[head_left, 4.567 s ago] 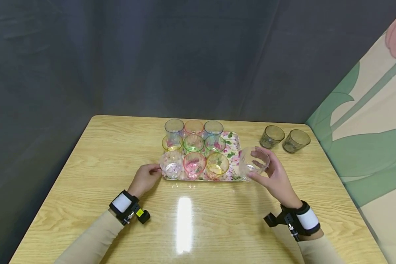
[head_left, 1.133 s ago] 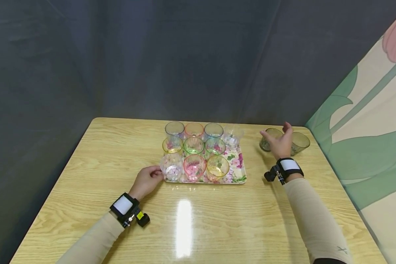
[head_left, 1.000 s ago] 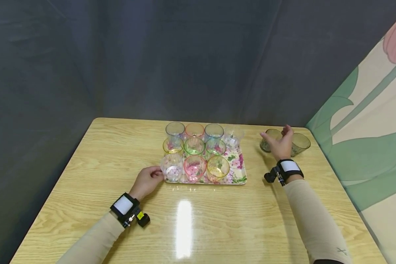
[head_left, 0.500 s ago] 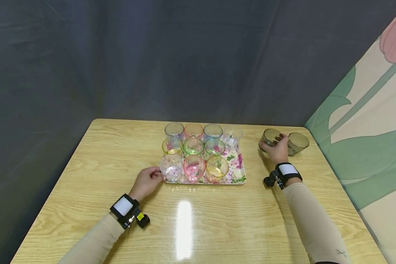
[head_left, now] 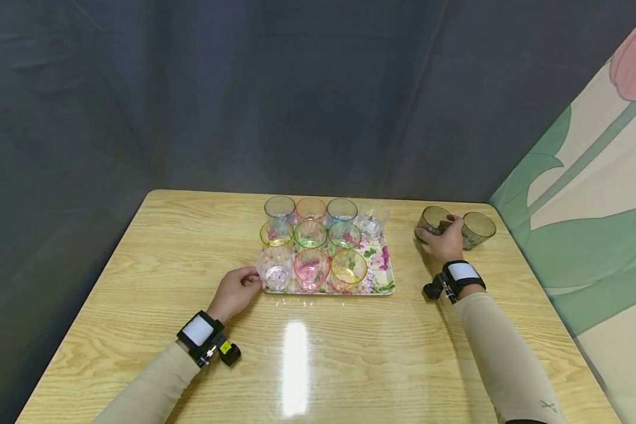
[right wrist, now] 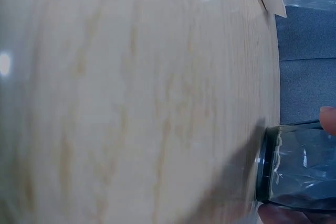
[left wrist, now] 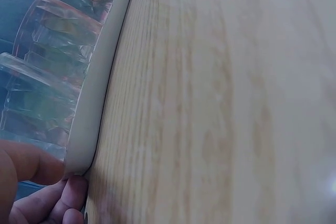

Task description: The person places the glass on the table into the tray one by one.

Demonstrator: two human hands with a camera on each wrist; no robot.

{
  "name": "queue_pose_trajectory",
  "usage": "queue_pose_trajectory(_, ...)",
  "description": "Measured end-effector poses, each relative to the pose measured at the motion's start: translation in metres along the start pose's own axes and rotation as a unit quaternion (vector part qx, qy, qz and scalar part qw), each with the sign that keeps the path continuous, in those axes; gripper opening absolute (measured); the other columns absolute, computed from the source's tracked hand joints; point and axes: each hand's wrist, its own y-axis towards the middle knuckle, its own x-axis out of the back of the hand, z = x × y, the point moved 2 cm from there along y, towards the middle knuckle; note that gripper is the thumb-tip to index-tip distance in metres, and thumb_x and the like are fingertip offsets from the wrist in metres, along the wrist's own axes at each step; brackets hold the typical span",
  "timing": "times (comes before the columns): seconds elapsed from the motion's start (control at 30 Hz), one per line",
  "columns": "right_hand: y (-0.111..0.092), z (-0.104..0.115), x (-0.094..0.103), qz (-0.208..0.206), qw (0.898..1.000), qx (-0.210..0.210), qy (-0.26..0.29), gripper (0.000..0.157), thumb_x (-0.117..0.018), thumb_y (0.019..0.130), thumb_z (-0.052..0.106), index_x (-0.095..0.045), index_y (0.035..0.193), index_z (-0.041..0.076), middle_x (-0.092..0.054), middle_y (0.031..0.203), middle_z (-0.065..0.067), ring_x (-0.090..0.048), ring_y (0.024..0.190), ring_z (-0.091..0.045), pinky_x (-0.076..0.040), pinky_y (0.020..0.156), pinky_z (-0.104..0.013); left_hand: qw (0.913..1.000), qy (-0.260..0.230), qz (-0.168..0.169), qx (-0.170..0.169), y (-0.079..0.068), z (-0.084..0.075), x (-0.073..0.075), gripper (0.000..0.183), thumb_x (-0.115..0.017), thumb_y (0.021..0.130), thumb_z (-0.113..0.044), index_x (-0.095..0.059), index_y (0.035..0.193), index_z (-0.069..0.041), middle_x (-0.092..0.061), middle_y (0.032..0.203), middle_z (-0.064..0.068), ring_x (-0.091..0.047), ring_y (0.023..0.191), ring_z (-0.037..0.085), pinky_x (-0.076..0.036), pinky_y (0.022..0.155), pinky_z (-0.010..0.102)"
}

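My left hand (head_left: 234, 294) pinches the front left corner of a floral tray (head_left: 381, 259); the left wrist view has thumb and fingers either side of the tray's pale rim (left wrist: 90, 111). Beside those fingers, on the tray, stands a clear glass (head_left: 275, 268). At the back right my right hand (head_left: 445, 244) grips a smoky brown drinking glass (head_left: 431, 217), its thumb on the near left side and fingers behind. In the right wrist view that glass (right wrist: 302, 166) is upright; whether it touches the table cannot be told. A matching smoky glass (head_left: 479, 229) stands just right of the hand.
Several tinted glasses stand in rows on the tray, including a red one (head_left: 311, 270), a yellow one (head_left: 348, 270) and a green one (head_left: 311, 235). A clear glass (head_left: 371, 222) occupies its back right corner. A dark curtain (head_left: 318, 106) hangs behind the wooden table (head_left: 360, 359).
Earlier, my right hand held a clear glass by the tray; that glass now stands in the back right corner. The right hand has moved right and closed round the left smoky glass. The left hand stays put.
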Motion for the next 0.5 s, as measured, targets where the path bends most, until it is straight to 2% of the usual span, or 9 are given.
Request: queue_pose_trajectory(0.5,-0.0038,0.0048,0.0019,0.003,1.000,0.000,0.008,0.084,-0.067,0.081,0.031,-0.011,0.138,0.002,-0.033,0.131,-0.028,-0.039,0.115,-0.037,-0.038,0.093,-0.049,1.0000,-0.003,-0.003,-0.005,-0.0018,-0.0007,-0.0010,0.028,-0.060,0.082,-0.010,-0.066,0.108,-0.001,-0.062,0.086,0.008,-0.053,0.076,0.016,-0.045,0.070,0.031)
